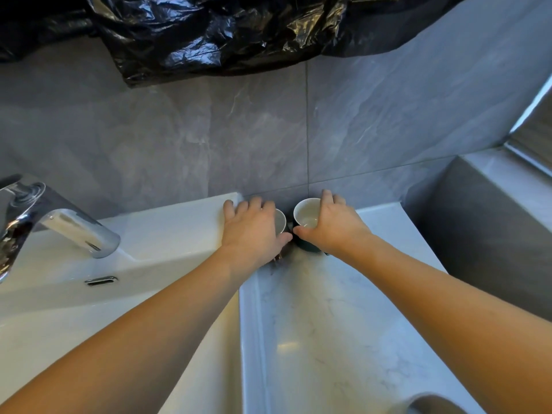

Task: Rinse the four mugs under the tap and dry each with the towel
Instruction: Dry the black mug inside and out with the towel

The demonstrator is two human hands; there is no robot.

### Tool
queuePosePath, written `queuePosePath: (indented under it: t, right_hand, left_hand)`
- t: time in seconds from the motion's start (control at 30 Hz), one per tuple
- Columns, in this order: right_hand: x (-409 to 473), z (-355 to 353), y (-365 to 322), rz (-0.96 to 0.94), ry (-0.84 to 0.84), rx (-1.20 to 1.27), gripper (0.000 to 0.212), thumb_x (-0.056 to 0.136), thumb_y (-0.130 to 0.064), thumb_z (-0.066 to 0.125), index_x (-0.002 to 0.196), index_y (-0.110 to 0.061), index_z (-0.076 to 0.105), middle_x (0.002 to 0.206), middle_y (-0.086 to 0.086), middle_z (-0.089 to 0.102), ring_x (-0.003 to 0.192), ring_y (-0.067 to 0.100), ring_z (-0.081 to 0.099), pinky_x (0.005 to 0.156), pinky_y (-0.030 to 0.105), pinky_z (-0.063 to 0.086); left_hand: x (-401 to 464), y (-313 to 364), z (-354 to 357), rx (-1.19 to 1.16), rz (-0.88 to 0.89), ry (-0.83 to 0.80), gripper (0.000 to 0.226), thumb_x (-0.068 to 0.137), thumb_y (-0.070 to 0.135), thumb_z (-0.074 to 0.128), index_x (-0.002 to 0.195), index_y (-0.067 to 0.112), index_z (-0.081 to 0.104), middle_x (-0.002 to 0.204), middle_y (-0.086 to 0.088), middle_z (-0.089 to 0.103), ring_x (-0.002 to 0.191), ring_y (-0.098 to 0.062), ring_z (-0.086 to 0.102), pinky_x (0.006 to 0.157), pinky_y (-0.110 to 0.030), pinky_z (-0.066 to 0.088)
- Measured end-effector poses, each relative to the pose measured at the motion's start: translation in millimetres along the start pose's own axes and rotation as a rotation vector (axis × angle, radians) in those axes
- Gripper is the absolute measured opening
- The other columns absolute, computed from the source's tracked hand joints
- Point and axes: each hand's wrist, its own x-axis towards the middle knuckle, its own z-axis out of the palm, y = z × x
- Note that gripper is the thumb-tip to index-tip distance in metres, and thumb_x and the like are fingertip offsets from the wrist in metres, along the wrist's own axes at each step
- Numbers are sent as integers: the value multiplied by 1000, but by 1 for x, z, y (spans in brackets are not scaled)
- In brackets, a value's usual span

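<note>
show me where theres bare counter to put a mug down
Bare marble counter lies between the sink edge and the right ledge, nearer than the hands. Crowded at the back wall: left hand and right hand each grip a mug there.

Both bare forearms reach forward and converge toward the middle. The left hand lies palm down, fingers spread and curved, thumb pointing right. The right hand mirrors it, fingers curled over at the far side, thumb pointing left. The 2 thumb tips nearly meet.
</note>
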Motion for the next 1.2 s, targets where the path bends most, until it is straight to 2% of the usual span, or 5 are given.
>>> queuePosePath:
  t: [0.2, 0.43, 0.63, 0.93, 1.2]
  right_hand:
    - [-98, -30, 18, -110, 22, 65, 64, 92, -42, 58, 145, -14, 35, 143, 8, 44, 130, 30, 44, 101, 38, 39]
    - [-208, -40, 43, -104, -118, -107, 73, 94, -54, 52, 153, -19, 26, 156, 6, 34, 138, 27, 40, 110, 40, 36]
    - [-266, -26, 56, -122, -195, -272, 88, 86, -62, 61, 153, -21, 23, 156, 6, 32, 135, 29, 41, 108, 43, 42]
    - [-290, -8, 88, -36, -232, -313, 100, 78, -47, 74, 154, -19, 16, 154, 6, 30, 138, 29, 33, 106, 42, 44]
    - [-271, -2, 103, 64, -261, -167, 107, 67, -44, 83, 151, -21, 20, 143, 5, 36, 118, 29, 52, 88, 35, 54]
  left_hand:
    - [-88, 10, -28, -208, 201, -18, 54, 93, 41, 52, 143, 26, 42, 140, 3, 47, 127, -24, 43, 106, -37, 27]
    - [-198, 30, -59, -369, 502, -318, 57, 93, 46, 58, 145, 28, 42, 141, 7, 45, 122, -11, 47, 93, -20, 35]
    - [-272, 47, -54, -114, 695, -553, 90, 79, 67, 65, 152, 30, 26, 152, 8, 34, 133, -17, 37, 105, -34, 41]
    - [-315, 59, -27, 188, 726, -545, 99, 70, 43, 79, 149, 28, 20, 136, -2, 39, 109, -28, 46, 77, -41, 53]
    - [-290, 59, -32, -51, 583, -510, 87, 62, 53, 74, 135, 28, 35, 116, 1, 45, 98, -22, 48, 77, -42, 56]
